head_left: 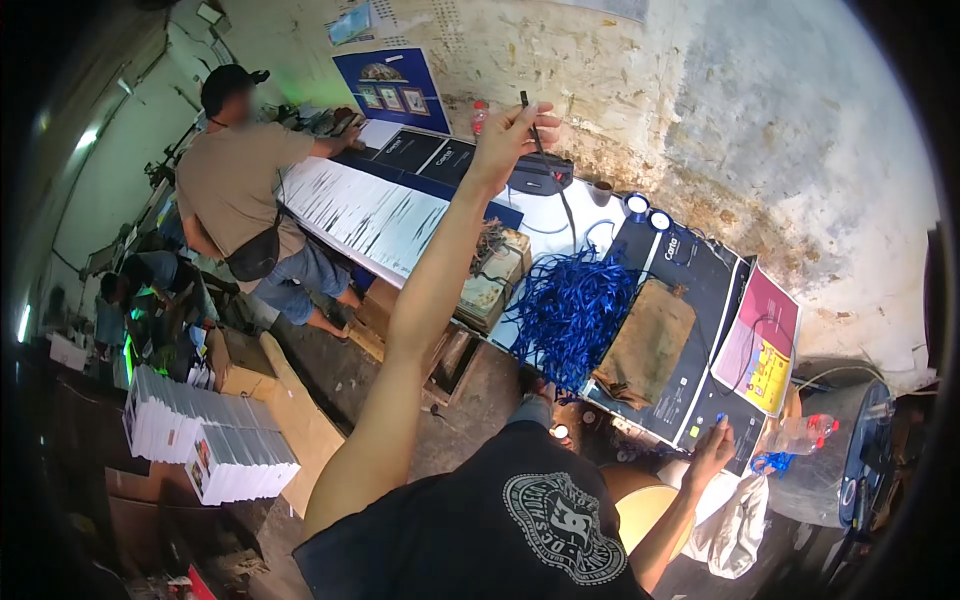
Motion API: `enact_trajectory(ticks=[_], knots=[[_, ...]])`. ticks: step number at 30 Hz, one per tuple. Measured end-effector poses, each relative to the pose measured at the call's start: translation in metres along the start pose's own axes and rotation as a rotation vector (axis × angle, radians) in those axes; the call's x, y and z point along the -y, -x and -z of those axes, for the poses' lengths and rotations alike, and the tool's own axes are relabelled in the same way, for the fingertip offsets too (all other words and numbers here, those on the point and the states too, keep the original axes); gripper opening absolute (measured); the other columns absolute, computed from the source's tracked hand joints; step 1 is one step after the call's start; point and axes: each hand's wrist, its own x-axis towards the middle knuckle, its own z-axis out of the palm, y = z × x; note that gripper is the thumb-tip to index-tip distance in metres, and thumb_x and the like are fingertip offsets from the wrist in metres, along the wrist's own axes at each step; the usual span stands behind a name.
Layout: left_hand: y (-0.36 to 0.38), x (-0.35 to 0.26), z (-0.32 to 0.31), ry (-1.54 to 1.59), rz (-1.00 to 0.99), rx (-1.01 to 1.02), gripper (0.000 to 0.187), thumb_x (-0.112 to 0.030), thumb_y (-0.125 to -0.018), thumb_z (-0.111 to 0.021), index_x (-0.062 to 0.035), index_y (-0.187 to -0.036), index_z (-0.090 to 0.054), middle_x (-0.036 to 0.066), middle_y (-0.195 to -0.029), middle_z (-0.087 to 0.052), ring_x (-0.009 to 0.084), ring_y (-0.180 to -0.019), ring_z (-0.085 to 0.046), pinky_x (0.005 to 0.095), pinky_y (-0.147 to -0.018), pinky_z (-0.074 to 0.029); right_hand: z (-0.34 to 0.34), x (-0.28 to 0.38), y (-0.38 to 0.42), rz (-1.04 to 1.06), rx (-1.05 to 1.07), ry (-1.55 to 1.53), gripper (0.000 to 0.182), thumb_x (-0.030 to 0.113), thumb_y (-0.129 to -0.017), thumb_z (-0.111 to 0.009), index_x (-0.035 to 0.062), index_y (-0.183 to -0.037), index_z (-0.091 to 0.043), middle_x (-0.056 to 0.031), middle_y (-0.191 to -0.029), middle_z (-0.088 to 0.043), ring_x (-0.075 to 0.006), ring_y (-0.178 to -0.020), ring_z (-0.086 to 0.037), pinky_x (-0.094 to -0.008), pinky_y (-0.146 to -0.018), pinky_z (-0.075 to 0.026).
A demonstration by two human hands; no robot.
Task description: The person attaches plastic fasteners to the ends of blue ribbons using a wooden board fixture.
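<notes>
My left hand [512,142] is raised high over the table, its fingers pinching a thin black cord [563,195]. One short end sticks up above the fingers, and the rest hangs toward the tabletop. Low at the table's right end, my right hand [712,452] has its fingers drawn together, with a small bit of blue [720,418] at the tips. I cannot make out what that blue bit is. Between the hands lies a tangled heap of shiny blue ribbons [570,310]. A worn brown board [648,345] lies against the heap's right side.
Black printed sheets [690,290] cover the right tabletop, beside a pink and yellow sheet [757,340]. A plastic bottle [800,435] lies near the right edge. Long rows of white paper [365,215] stretch left toward a co-worker [240,170]. Stacked booklets [215,440] stand lower left.
</notes>
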Motion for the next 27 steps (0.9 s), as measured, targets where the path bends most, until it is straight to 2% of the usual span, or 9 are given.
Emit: enact_trajectory(ticks=[3, 6, 10, 11, 13, 16, 18, 23, 27], knots=[[0.017, -0.025, 0.009, -0.037, -0.069, 0.052, 0.027, -0.021, -0.093, -0.054, 0.0020, -0.102, -0.064, 0.002, -0.070, -0.061, 0.0062, -0.055, -0.052, 0.0191, -0.050, -0.040, 0.001, 0.007, -0.003, 0.019, -0.003, -0.052, 0.032, 0.028, -0.097, -0.048, 0.0107, -0.070, -0.044, 0.0091, -0.055, -0.028, 0.0001, -0.046, -0.022, -0.0206, -0.041, -0.014], [0.055, -0.062, -0.008, -0.140, -0.124, -0.035, 0.021, -0.019, -0.090, -0.059, 0.0017, -0.094, -0.063, -0.007, -0.058, -0.041, 0.0033, -0.049, -0.029, 0.0215, -0.046, -0.021, -0.003, 0.028, -0.003, 0.072, -0.070, -0.082, 0.031, 0.028, -0.097, -0.048, 0.0108, -0.071, -0.044, 0.0090, -0.055, -0.028, 0.0000, -0.047, -0.022, -0.0206, -0.042, -0.015], [0.118, -0.078, -0.036, -0.146, -0.203, 0.331, 0.025, -0.022, -0.081, -0.068, 0.0002, -0.070, -0.066, 0.006, -0.070, -0.064, 0.0051, -0.056, -0.054, 0.0185, -0.049, -0.041, -0.014, 0.053, 0.000, 0.149, -0.090, -0.259, 0.029, 0.026, -0.097, -0.048, 0.0108, -0.073, -0.044, 0.0087, -0.055, -0.026, -0.0010, -0.047, -0.022, -0.0203, -0.043, -0.016], [0.138, -0.079, -0.054, -0.112, -0.014, 0.482, 0.020, -0.018, -0.081, -0.069, 0.0014, -0.074, -0.068, 0.009, -0.076, -0.067, 0.0069, -0.059, -0.058, 0.0202, -0.050, -0.042, -0.019, 0.055, 0.000, 0.148, -0.097, -0.261, 0.028, 0.026, -0.097, -0.048, 0.0109, -0.073, -0.043, 0.0082, -0.055, -0.026, -0.0020, -0.047, -0.022, -0.0207, -0.043, -0.016], [0.176, -0.046, -0.098, -0.229, -0.095, 0.664, 0.014, -0.009, -0.076, -0.073, -0.0026, -0.088, -0.070, 0.006, -0.080, -0.070, 0.0061, -0.065, -0.061, 0.0197, -0.053, -0.044, -0.043, 0.069, 0.012, 0.127, -0.071, -0.333, 0.029, 0.026, -0.097, -0.048, 0.0109, -0.073, -0.043, 0.0074, -0.055, -0.028, -0.0024, -0.047, -0.023, -0.0208, -0.043, -0.017], [0.227, 0.001, -0.150, -0.181, 0.214, 0.652, 0.032, -0.016, -0.077, -0.074, -0.0075, -0.107, -0.067, -0.004, -0.066, -0.060, -0.0001, -0.051, -0.038, 0.0198, -0.046, -0.029, -0.067, 0.069, 0.033, 0.135, 0.079, -0.342, 0.027, 0.024, -0.097, -0.046, 0.0101, -0.075, -0.043, 0.0049, -0.058, -0.035, -0.0025, -0.048, -0.028, -0.0194, -0.043, -0.020], [0.250, 0.032, -0.166, -0.083, 0.224, 0.576, 0.037, -0.018, -0.077, -0.074, -0.0086, -0.112, -0.065, -0.007, -0.062, -0.052, 0.0005, -0.051, -0.028, 0.0216, -0.044, -0.021, -0.082, 0.077, 0.051, 0.095, 0.156, -0.325, 0.026, 0.025, -0.096, -0.049, 0.0085, -0.076, -0.049, 0.0072, -0.059, -0.036, -0.0012, -0.050, -0.029, -0.0176, -0.045, -0.022], [0.274, 0.054, -0.166, 0.159, 0.435, 0.537, 0.034, -0.018, -0.084, -0.068, -0.0007, -0.113, -0.063, 0.002, -0.087, -0.068, 0.0013, -0.073, -0.057, 0.0174, -0.063, -0.048, -0.084, 0.064, 0.061, 0.063, 0.368, -0.328, 0.024, 0.025, -0.097, -0.047, 0.0037, -0.088, -0.056, 0.0069, -0.062, -0.041, -0.0002, -0.050, -0.029, -0.0169, -0.045, -0.021], [0.281, 0.065, -0.160, 0.058, 0.273, 0.540, 0.029, -0.016, -0.084, -0.067, 0.0009, -0.108, -0.064, 0.007, -0.089, -0.069, 0.0035, -0.075, -0.059, 0.0201, -0.063, -0.049, -0.077, 0.050, 0.063, 0.034, 0.415, -0.238, 0.028, 0.026, -0.097, -0.047, 0.0001, -0.098, -0.058, 0.0070, -0.062, -0.042, -0.0001, -0.049, -0.028, -0.0174, -0.045, -0.020]])
